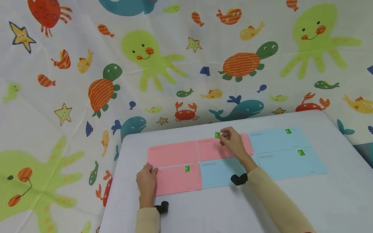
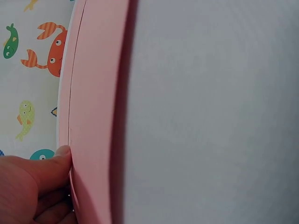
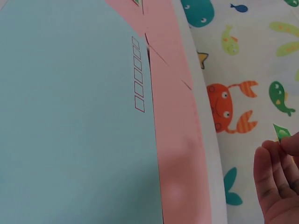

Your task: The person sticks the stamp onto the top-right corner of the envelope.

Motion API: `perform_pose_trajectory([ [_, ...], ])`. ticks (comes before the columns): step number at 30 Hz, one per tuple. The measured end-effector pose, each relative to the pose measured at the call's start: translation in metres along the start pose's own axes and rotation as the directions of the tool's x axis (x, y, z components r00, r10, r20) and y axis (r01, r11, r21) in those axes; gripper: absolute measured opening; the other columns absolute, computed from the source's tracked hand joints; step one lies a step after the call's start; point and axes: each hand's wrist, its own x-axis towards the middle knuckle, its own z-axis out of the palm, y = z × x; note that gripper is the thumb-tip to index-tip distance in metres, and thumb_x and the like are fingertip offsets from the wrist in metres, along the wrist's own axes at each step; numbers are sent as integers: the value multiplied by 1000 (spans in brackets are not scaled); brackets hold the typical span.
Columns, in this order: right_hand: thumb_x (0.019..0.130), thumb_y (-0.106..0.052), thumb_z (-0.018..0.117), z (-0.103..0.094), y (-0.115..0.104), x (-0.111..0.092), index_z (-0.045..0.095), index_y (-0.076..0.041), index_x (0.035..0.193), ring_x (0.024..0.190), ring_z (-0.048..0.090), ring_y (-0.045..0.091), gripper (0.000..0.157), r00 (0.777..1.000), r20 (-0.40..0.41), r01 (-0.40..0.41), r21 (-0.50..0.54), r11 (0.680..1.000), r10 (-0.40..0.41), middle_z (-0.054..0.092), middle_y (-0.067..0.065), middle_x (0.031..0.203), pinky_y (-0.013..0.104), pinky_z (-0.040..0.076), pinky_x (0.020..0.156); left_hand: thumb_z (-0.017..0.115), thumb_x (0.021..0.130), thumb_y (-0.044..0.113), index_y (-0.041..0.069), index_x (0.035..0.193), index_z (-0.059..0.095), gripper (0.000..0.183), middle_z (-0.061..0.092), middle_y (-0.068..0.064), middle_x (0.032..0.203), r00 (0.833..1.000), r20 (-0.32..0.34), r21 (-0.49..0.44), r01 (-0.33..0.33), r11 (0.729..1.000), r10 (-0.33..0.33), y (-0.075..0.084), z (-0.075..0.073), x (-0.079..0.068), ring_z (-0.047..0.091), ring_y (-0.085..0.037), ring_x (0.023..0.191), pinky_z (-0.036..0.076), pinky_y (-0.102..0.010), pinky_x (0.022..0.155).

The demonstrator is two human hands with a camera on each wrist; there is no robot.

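My right hand [image 1: 233,142] pinches a small green stamp [image 1: 217,135] between thumb and fingertips. It hovers by the top edge of the upper middle pink envelope [image 1: 207,154], partly covering it. The stamp [image 3: 281,132] also shows at the fingertips in the right wrist view. My left hand [image 1: 146,180] rests at the upper left corner of the lower pink envelope [image 1: 176,185], which bears a green stamp [image 1: 187,168]. In the left wrist view the thumb [image 2: 58,163] lies along the envelope's edge; the other fingers are partly hidden below it.
Another pink envelope [image 1: 172,154] lies at the upper left. Two stamped blue envelopes [image 1: 273,143] lie at the right, one above the other. Beside them is a lower middle blue envelope [image 1: 217,177], its stamp mostly behind my right wrist. A sea-animal cloth [image 1: 208,62] hangs behind the white table [image 1: 213,219].
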Motion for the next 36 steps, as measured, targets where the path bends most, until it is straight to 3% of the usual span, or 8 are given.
perform_pose_trajectory([
  [6,98,-16,62,13,-4,5,58,-4,116,84,71,28,22,1000,26,8,-7,1000,-8,68,17,101,31,62,81,70,93,11,-9,123,65,36,60,-27,134,1000,-2,-4,-1,1000,1,1,0,-1,55,-45,130,46,-55,107],
  [14,99,-17,62,27,-7,12,65,-5,113,83,70,23,18,997,79,13,-30,999,-10,69,15,102,27,61,79,70,94,12,-8,124,65,37,60,-26,135,1000,5,-1,0,1000,0,-2,1,-1,55,-44,130,46,-54,107],
  [36,99,-12,59,65,-21,17,69,0,111,84,71,30,20,980,198,2,-22,1000,2,71,21,101,30,61,76,71,92,11,-7,120,68,34,62,-24,132,1000,-22,1,13,1000,-13,-3,3,-7,56,-43,129,47,-55,106],
])
